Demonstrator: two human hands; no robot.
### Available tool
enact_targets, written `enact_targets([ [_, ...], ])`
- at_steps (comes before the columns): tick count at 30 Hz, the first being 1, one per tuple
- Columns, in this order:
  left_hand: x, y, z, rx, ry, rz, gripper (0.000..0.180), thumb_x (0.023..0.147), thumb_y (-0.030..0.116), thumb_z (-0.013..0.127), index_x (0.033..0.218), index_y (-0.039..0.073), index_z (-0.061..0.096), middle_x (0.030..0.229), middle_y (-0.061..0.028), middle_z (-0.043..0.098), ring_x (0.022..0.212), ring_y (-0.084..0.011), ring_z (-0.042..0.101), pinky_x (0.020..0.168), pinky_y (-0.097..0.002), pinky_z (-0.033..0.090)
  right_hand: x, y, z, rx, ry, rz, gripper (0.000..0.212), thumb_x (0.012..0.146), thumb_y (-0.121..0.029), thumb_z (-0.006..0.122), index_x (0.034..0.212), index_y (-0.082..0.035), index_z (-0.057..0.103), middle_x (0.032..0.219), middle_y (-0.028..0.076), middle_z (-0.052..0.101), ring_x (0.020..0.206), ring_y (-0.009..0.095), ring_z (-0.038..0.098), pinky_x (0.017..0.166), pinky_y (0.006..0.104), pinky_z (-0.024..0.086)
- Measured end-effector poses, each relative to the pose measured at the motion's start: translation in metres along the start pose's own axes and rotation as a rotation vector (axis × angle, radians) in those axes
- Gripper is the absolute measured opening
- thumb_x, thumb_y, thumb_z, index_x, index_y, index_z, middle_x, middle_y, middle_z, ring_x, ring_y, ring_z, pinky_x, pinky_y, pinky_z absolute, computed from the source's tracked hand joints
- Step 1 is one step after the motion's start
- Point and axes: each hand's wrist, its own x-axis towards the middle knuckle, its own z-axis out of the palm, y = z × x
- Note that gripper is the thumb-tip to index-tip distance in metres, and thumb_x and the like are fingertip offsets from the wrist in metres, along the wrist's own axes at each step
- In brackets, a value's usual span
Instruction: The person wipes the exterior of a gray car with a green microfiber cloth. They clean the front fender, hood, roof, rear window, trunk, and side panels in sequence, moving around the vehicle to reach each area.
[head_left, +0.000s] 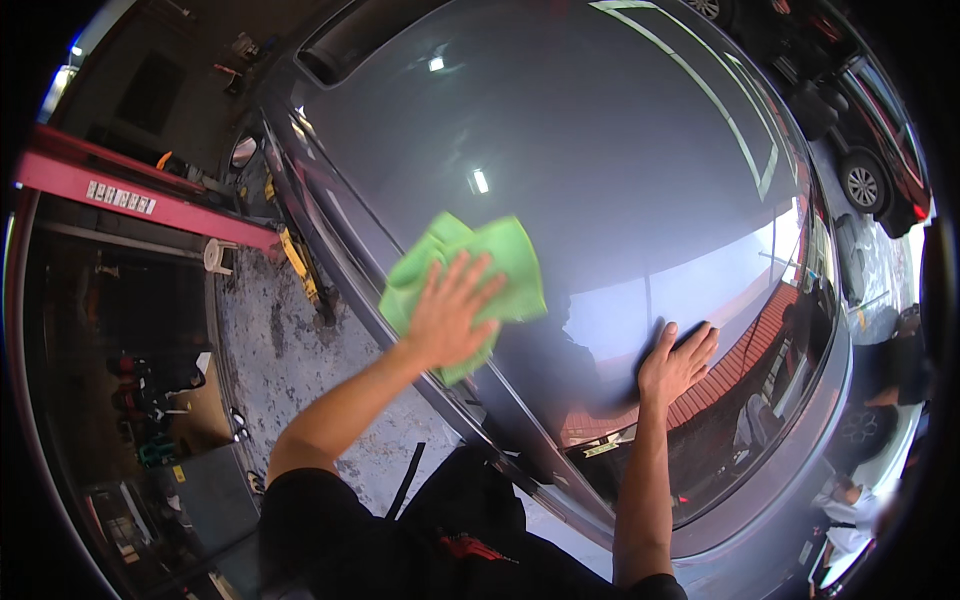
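A light green cloth (515,255) lies rumpled on the dark grey roof (580,150) of a car, close to its left edge. My left hand (452,312) rests palm down on the cloth, its fingers spread and pressing it against the paint. The cloth's lower part sticks out beneath my wrist. Farther right, my right hand (678,365) is laid on the car's glossy surface, near where the roof meets the rear window (700,440). Its fingers are extended and it holds nothing. Bright lights and a red tiled roof are mirrored in the bodywork and glass.
Light masking tape strips (690,75) mark the car at the far right. Beyond the car's left side, a red lift arm (150,185) with a yellow part (298,265) reaches in, with a white stool (216,256) nearby. A dark car (875,130) is at the right.
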Motion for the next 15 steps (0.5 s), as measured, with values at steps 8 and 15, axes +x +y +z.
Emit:
enact_targets([
  [8, 0.143, -0.112, -0.041, -0.088, 0.156, -0.825, 0.070, 0.107, 0.052, 0.033, 0.164, 0.011, 0.028, 0.173, -0.0123, 0.019, 0.160, -0.0354, 0.011, 0.129, -0.0554, 0.008, 0.011, -0.001, 0.003, -0.048, -0.012, 0.005, 0.087, 0.106, -0.062, 0.036, 0.163, 0.001, 0.021, 0.171, 0.022, 0.016, 0.160, 0.038, 0.009, 0.127, 0.0576, 0.007],
  [15, 0.049, 0.126, -0.009, -0.452, 0.042, -0.013, 0.077, 0.102, 0.049, 0.054, 0.163, 0.007, 0.030, 0.171, -0.0215, 0.017, 0.159, -0.0405, 0.014, 0.127, -0.0567, 0.013, 0.017, 0.000, -0.003, -0.004, 0.000, 0.001, 0.074, 0.109, -0.054, 0.033, 0.162, -0.002, 0.027, 0.169, 0.021, 0.024, 0.158, 0.037, 0.016, 0.124, 0.0599, 0.013],
])
